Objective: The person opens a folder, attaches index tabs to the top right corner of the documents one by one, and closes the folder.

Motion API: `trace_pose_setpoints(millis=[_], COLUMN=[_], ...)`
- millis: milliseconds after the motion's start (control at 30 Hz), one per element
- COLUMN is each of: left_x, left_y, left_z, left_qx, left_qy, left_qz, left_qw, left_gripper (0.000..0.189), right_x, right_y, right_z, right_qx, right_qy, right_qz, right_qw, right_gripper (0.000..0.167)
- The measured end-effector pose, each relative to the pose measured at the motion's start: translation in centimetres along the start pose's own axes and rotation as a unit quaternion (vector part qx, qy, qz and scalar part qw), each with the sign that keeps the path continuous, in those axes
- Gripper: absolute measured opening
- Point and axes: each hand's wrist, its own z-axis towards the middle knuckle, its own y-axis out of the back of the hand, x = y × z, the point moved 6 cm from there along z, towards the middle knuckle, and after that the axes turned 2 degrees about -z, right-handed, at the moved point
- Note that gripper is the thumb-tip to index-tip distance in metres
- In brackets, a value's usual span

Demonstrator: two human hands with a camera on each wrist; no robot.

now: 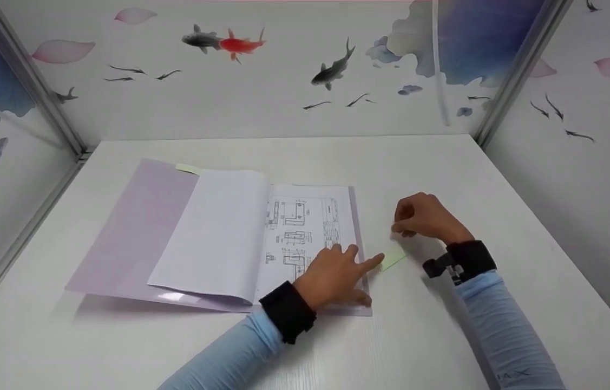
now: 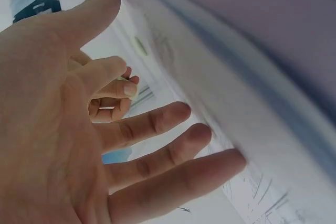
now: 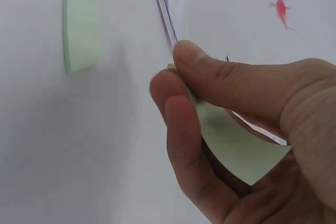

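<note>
My right hand [image 1: 425,216] is raised just above the table, right of an open folder [image 1: 145,227]. Between thumb and fingertips it pinches a pale green sticky note [image 3: 239,148], whose free end curves toward the palm. My left hand [image 1: 334,276] lies with fingers spread over the folder's right page [image 1: 313,216], which carries technical drawings. Its index finger reaches past the page edge to a light green sticky note pad [image 1: 393,259] on the table. In the left wrist view, that hand's straight fingers [image 2: 173,156] show near the page edges.
The folder has a translucent purple cover, and a turned white sheet [image 1: 212,233] curves up on its left side. A pale green tab [image 1: 188,168] sticks out at that sheet's top. White panels painted with fish surround the white table [image 1: 418,346].
</note>
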Motion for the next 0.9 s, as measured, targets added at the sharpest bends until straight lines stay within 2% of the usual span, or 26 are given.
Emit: trace_pose_setpoints(millis=[100,267,433,533,600,733,900], left_x=[1.5,4.3,5.0,4.9,4.7,4.1,3.5], left_y=[0.4,0.6,0.2,0.0,-0.1,-0.2,-0.3], left_z=[-0.5,-1.3,-1.6,-1.7,-1.7,-1.7,-1.5], left_qx=[0.015,0.049,0.077,0.078,0.078,0.08,0.081], left_qy=[0.024,0.111,0.142,0.15,0.154,0.16,0.166], left_qz=[-0.04,-0.041,-0.047,-0.054,-0.057,-0.06,-0.063], left_qw=[0.9988,0.9917,0.9858,0.984,0.9833,0.982,0.9808], left_gripper=[0.089,0.093,0.091,0.09,0.091,0.093,0.092], right_x=[0.6,1.3,2.0,2.7,3.0,3.1,2.6], right_y=[-0.6,-1.6,-2.2,-2.4,-2.5,-2.6,-2.9], right_z=[0.6,1.7,2.6,3.6,4.5,6.9,9.7], right_qx=[-0.002,0.006,-0.008,-0.026,-0.04,-0.068,-0.068], right_qy=[0.011,0.017,0.037,0.052,0.046,-0.007,-0.069], right_qz=[-0.028,-0.07,-0.068,-0.02,0.023,0.111,0.165], right_qw=[0.9995,0.9974,0.997,0.9981,0.9979,0.9914,0.9815], right_gripper=[0.003,0.011,0.013,0.011,0.012,0.021,0.025])
